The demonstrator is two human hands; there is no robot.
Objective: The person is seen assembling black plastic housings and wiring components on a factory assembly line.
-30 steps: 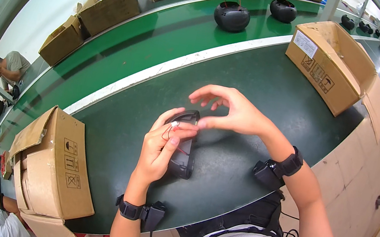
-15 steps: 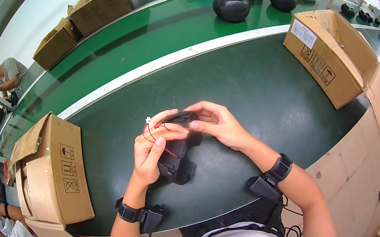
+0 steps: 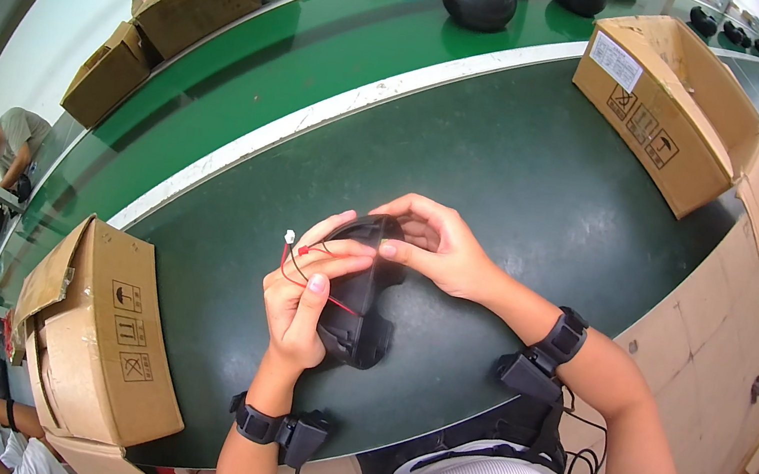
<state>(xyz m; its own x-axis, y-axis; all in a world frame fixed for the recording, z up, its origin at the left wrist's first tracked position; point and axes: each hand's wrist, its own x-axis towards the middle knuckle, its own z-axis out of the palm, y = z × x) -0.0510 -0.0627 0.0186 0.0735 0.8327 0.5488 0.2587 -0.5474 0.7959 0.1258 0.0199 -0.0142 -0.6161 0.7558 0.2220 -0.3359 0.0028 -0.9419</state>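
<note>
The left hand (image 3: 295, 301) is gripping the black shell (image 3: 349, 335) over the table (image 3: 447, 371), seemingly holding wires (image 3: 342, 307) clear (white plug (image 3: 289, 236) protruding); the right hand (image 3: 446, 249) is pinching the shell, perhaps steadying it.

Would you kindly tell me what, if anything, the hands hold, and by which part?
A black shell: the left hand holds its left side, and the right hand holds its far end, at the right.

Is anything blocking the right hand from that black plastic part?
Nothing visible: the right hand is at the upper right edge of the black part, its thumb against it. The left hand holds the left side, thin wires looping over its fingers.
</note>
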